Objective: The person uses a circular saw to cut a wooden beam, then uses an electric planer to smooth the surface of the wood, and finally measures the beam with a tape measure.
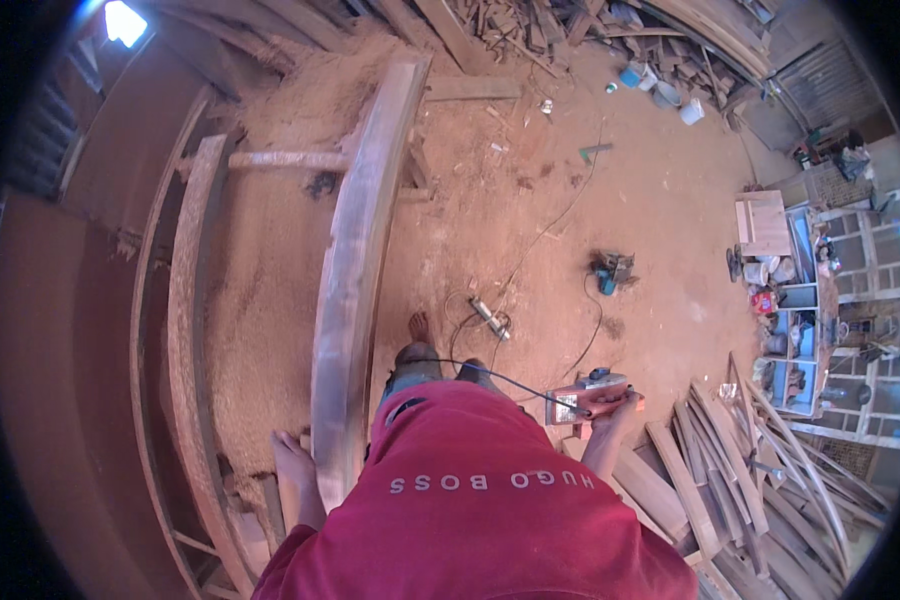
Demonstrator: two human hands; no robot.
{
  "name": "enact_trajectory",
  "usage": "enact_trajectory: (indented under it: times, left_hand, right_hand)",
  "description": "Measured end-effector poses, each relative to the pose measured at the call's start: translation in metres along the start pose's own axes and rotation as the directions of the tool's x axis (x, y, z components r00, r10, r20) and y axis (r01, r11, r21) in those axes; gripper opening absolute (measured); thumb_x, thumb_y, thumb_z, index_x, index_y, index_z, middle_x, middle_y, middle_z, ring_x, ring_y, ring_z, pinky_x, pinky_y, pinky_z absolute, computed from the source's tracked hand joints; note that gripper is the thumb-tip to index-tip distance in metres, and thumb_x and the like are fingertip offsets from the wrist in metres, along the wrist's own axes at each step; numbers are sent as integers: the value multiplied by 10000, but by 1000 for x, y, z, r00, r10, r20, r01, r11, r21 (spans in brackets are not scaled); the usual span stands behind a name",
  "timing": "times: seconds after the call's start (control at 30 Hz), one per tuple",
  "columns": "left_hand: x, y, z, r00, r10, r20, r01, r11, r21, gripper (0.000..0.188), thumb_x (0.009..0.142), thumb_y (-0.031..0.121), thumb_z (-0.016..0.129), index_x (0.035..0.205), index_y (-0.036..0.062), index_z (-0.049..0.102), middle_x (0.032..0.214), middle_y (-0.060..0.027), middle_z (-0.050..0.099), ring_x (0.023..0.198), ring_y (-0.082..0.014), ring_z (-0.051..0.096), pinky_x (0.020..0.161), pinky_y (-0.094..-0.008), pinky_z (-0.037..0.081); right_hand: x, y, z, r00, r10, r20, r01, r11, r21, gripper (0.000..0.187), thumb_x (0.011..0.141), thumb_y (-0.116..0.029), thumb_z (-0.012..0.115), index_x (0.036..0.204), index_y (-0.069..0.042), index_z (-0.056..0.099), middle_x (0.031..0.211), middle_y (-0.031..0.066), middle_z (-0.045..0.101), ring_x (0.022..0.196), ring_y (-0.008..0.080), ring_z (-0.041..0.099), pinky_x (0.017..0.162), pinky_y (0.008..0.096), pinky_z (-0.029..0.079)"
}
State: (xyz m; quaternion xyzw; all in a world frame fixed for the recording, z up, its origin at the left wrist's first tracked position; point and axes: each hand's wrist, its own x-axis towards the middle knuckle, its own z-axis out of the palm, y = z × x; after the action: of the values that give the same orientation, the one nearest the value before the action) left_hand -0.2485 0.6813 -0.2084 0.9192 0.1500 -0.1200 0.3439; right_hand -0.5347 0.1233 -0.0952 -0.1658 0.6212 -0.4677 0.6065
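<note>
Plank under one hand, planer in the other

Plank point(355, 270) first: it is lying long and narrow on its edge across the sawdust-covered worktop point(260, 300), running away from me toward the far wall. Its wood is showing a grey-brown, weathered face with a paler streak along the upper edge, and it is looking bowed, though the lens is bending every straight line here. The near end is sitting just in front of my red shirt point(470, 500).

My left hand point(292, 465) is resting against the near end of that plank, on its left side, fingers laid flat and pointing down rather than curled around anything. My right hand point(615, 410) is hanging out to my right, well apart from the plank, with its fingers wrapped around the handle of an orange electric planer point(588, 398). The planer is showing an orange body, a grey metal base and a dark cable point(490, 378) trailing back across my front.

Below me my bare foot point(420, 328) is standing on the reddish dirt floor point(630, 200). A blue power tool point(610, 270) is lying on that floor farther off, and loose wooden offcuts point(730, 450) are piling up to my right.
</note>
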Motion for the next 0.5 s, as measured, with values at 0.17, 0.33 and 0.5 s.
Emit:
enact_trajectory:
  times: [0.17, 0.33, 0.5]
  left_hand:
    - [205, 209, 84, 864, 466, -188, -459, 884, 85, 521, 1033, 360, 382, 1350, -39, 495, 1390, -236, 500, 1295, -379, 456, 1092, -425, 340]
    - [264, 465, 159, 648, 750, -128, -754, 656, 28, 468, 1028, 388, 397, 1302, 45, 560, 1254, -240, 572, 1177, -402, 528, 1014, -476, 401]
    - [298, 617, 229, 543, 833, -111, -835, 549, 42, 453, 1022, 397, 408, 1277, 66, 584, 1265, -228, 568, 1194, -402, 508, 1020, -497, 381]
  right_hand:
    - [34, -10, 117, 979, -1, 202, -4, 1000, 26, 184, 968, -336, 465, 1084, -214, 541, 830, -27, 550, 689, 112, 544, 530, 292, 464]
    - [24, -49, 229, 965, -98, 243, 80, 993, 86, 111, 975, -252, 451, 1012, -198, 540, 715, -36, 488, 532, 94, 467, 451, 231, 411]
    - [82, -56, 340, 977, -92, 191, 97, 995, -15, 119, 939, -235, 523, 960, -119, 535, 695, 4, 484, 532, 125, 490, 466, 274, 445]
